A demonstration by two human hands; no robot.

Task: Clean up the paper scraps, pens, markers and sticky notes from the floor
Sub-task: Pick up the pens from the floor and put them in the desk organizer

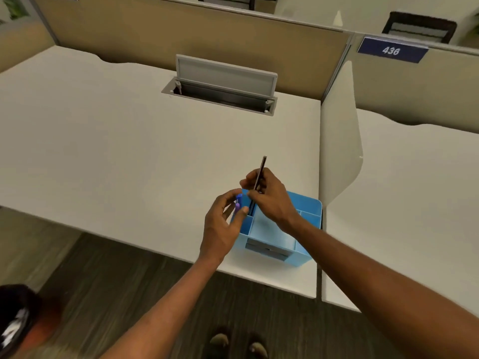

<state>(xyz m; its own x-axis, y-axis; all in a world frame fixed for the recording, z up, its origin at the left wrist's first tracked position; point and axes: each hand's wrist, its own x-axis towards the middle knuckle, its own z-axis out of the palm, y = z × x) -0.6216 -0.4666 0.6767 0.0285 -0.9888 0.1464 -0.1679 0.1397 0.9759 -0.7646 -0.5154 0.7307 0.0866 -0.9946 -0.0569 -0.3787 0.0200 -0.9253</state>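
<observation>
Item: blue desk organizer [308, 203], standing on the white desk [129, 151] near its front right corner, just beside the white side divider [339, 130]. It has a wide central compartment, narrow cells along the left and right, and a drawer slot in the front wall.

Contents: dark pen [262, 168], its lower end entering the narrow left rear cell. The long axis is nearly upright, with the top end pointing up and tilted slightly away. The right hand [269, 200] pinches its mid-shaft between thumb and curled fingers.

At the organizer's left edge: blue and purple markers [238, 202], upright with caps upward, gripped by the thumb and fingers of the left hand [220, 229]. Whether their lower ends sit inside a cell cannot be told.

Rear of desk: open grey cable hatch [225, 73].
</observation>
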